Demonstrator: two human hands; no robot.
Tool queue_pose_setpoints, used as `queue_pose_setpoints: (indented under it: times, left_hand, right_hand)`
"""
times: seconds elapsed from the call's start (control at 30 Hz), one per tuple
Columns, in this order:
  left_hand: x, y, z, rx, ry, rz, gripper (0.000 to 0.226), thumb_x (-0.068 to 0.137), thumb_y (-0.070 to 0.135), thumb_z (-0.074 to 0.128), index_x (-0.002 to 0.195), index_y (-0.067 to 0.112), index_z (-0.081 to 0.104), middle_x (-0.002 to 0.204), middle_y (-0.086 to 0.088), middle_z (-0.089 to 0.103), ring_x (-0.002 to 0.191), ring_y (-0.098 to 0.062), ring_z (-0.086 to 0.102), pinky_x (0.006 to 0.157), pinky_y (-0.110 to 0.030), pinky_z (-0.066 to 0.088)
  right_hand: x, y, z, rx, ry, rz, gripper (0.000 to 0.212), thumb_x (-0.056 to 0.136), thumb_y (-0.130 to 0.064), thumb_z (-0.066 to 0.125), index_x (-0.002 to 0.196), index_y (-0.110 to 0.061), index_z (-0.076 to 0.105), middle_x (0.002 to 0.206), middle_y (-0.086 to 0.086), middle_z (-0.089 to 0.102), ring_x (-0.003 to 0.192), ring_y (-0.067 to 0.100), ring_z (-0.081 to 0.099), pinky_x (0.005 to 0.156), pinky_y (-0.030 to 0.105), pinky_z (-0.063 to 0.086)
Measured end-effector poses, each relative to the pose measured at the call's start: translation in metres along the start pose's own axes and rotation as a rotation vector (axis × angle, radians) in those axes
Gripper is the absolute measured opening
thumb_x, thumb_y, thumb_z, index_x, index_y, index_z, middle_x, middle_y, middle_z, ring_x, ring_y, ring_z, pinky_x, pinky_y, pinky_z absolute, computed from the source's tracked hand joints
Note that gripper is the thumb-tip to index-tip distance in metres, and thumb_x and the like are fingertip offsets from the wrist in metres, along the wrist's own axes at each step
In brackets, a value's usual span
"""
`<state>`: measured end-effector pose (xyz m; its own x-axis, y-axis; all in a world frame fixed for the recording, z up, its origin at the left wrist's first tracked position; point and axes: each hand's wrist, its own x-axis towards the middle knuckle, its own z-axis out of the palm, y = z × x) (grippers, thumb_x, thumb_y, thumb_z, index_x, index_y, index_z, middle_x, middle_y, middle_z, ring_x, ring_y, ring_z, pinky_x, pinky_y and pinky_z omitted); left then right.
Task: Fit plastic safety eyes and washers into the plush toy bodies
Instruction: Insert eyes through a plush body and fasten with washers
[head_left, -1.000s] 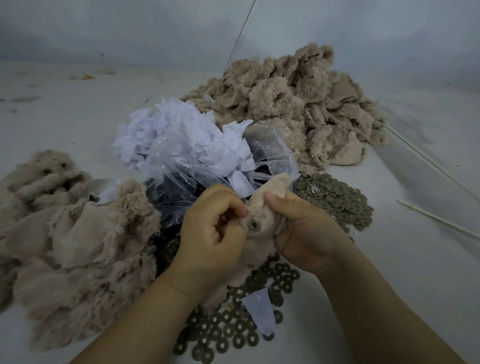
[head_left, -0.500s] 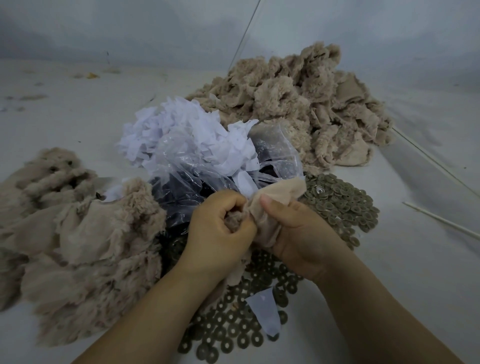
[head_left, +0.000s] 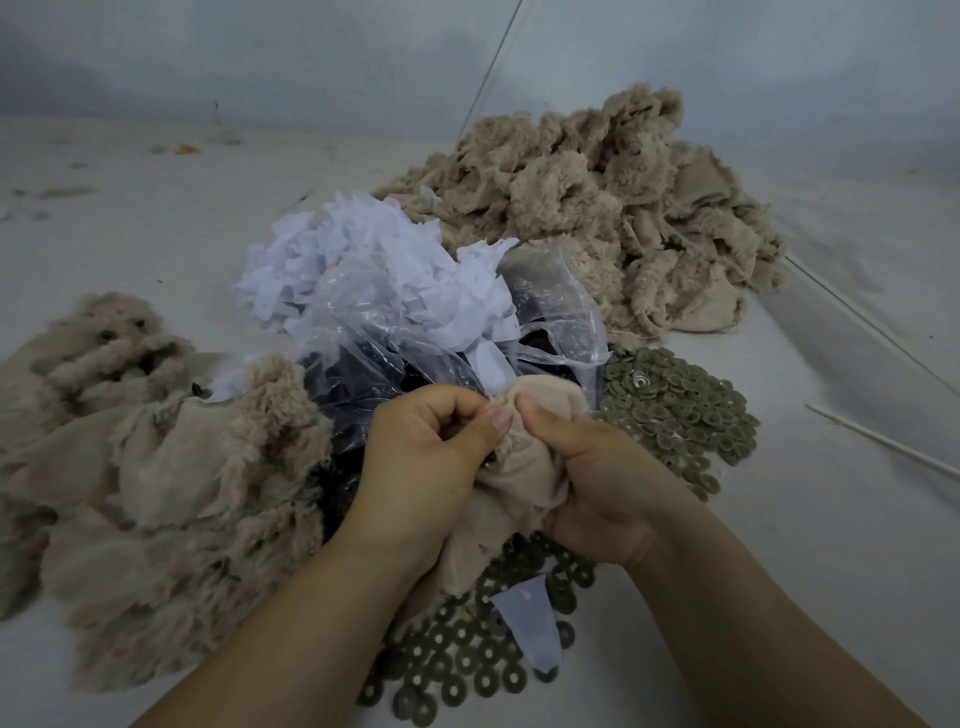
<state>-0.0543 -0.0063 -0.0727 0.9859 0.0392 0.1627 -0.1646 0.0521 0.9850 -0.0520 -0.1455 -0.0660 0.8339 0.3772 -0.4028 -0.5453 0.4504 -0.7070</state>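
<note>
Big heap of plush bodies (head_left: 597, 218) sits far back on the worktop (head_left: 831, 519); washers (head_left: 675, 410) lie just right. Left hand (head_left: 421, 467) and right hand (head_left: 597, 478) both pinch the plush body (head_left: 519, 483) between them, thumbs meeting on top.

Cloth, film, paper and matt discs on a pale bench

The plush body (head_left: 519, 483) held in the hands shows its smooth, matt beige cloth backing; the heaped plush bodies at left (head_left: 156, 493) and behind (head_left: 597, 208) are shaggy, rough-piled beige fleece with the same flat backing in places. The bag (head_left: 426, 338) is thin, clear, glossy, crinkled plastic film. The white scraps (head_left: 363, 254) look like matt paper. The washers (head_left: 675, 405) are dull olive-grey rings, seemingly plastic. The bench (head_left: 831, 545) is pale, matt and smooth.
</note>
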Motion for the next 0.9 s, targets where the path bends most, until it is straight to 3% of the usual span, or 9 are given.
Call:
queue_pose_setpoints:
  times: [0.07, 0.2, 0.33, 0.53, 0.6, 0.7, 0.77, 0.83, 0.9]
  left_hand:
    - [-0.001, 0.000, 0.000, -0.015, 0.013, -0.015, 0.024, 0.087, 0.003, 0.070, 0.065, 0.013, 0.071, 0.066, -0.013, 0.069, 0.063, -0.020, 0.062, 0.063, -0.034, 0.055]
    - [-0.001, 0.001, 0.000, -0.032, 0.023, -0.022, 0.026, 0.089, 0.004, 0.068, 0.063, 0.010, 0.070, 0.060, -0.008, 0.068, 0.058, -0.015, 0.061, 0.061, -0.024, 0.053]
    - [0.000, -0.001, -0.001, -0.043, 0.027, -0.031, 0.024, 0.089, 0.006, 0.069, 0.065, 0.007, 0.068, 0.061, -0.009, 0.068, 0.059, -0.017, 0.060, 0.061, -0.027, 0.054]
    - [0.001, 0.000, -0.005, 0.044, -0.083, -0.026, 0.022, 0.088, 0.010, 0.071, 0.066, 0.010, 0.069, 0.059, -0.003, 0.067, 0.055, -0.015, 0.060, 0.054, -0.022, 0.050]
    - [0.002, 0.000, -0.006, 0.112, -0.076, -0.013, 0.024, 0.087, 0.008, 0.072, 0.063, 0.009, 0.067, 0.056, -0.005, 0.065, 0.051, -0.012, 0.057, 0.051, -0.021, 0.047]
    - [0.002, -0.001, -0.007, 0.201, -0.034, 0.001, 0.026, 0.087, 0.007, 0.072, 0.062, 0.003, 0.065, 0.057, -0.012, 0.063, 0.049, -0.011, 0.053, 0.050, -0.021, 0.045]
    - [0.003, -0.002, -0.007, 0.241, -0.012, -0.003, 0.027, 0.087, 0.007, 0.072, 0.062, 0.001, 0.064, 0.058, -0.014, 0.062, 0.049, -0.011, 0.051, 0.049, -0.021, 0.044]
    - [0.004, -0.002, -0.008, 0.267, -0.010, -0.011, 0.028, 0.087, 0.008, 0.071, 0.063, -0.002, 0.063, 0.060, -0.016, 0.062, 0.048, -0.014, 0.053, 0.048, -0.025, 0.046]
    - [0.005, -0.003, -0.008, 0.291, -0.031, -0.019, 0.029, 0.088, 0.008, 0.070, 0.065, -0.007, 0.062, 0.063, -0.022, 0.063, 0.054, -0.032, 0.059, 0.051, -0.040, 0.053]
  right_hand:
    - [0.001, 0.001, 0.000, -0.004, 0.010, 0.005, 0.049, 0.089, -0.029, 0.060, 0.126, 0.003, 0.062, 0.124, 0.026, 0.066, 0.116, 0.038, 0.064, 0.101, 0.050, 0.051]
    - [0.000, 0.000, 0.000, -0.008, 0.043, -0.013, 0.040, 0.096, -0.025, 0.057, 0.119, 0.007, 0.064, 0.112, 0.027, 0.069, 0.100, 0.036, 0.070, 0.086, 0.044, 0.060]
    - [-0.003, -0.001, 0.001, -0.014, 0.005, -0.053, 0.059, 0.089, -0.030, 0.061, 0.131, 0.011, 0.055, 0.128, 0.032, 0.060, 0.111, 0.040, 0.062, 0.094, 0.048, 0.054]
    - [-0.003, -0.001, -0.006, -0.050, -0.025, -0.082, 0.048, 0.087, -0.021, 0.068, 0.123, 0.010, 0.060, 0.119, 0.030, 0.065, 0.102, 0.037, 0.068, 0.086, 0.043, 0.060]
    - [-0.002, -0.005, -0.009, -0.173, 0.116, -0.150, 0.037, 0.091, -0.024, 0.067, 0.109, 0.008, 0.068, 0.109, 0.025, 0.071, 0.097, 0.036, 0.071, 0.080, 0.042, 0.062]
    - [0.007, -0.009, -0.015, -0.672, 0.600, -0.484, 0.032, 0.091, -0.035, 0.070, 0.094, -0.002, 0.067, 0.087, 0.015, 0.071, 0.083, 0.035, 0.068, 0.073, 0.041, 0.058]
    - [0.011, -0.017, -0.011, -0.948, 0.812, -0.782, 0.023, 0.085, -0.036, 0.075, 0.092, -0.022, 0.059, 0.083, -0.004, 0.061, 0.075, 0.013, 0.059, 0.068, 0.028, 0.051]
    - [0.016, -0.031, 0.000, -1.151, 0.662, -0.964, 0.019, 0.084, -0.026, 0.076, 0.093, -0.033, 0.060, 0.087, -0.015, 0.061, 0.078, 0.002, 0.059, 0.068, 0.016, 0.048]
    - [0.027, -0.045, 0.015, -1.299, 0.308, -0.896, 0.019, 0.086, -0.012, 0.073, 0.092, -0.031, 0.072, 0.087, -0.018, 0.069, 0.081, -0.003, 0.064, 0.072, 0.011, 0.050]
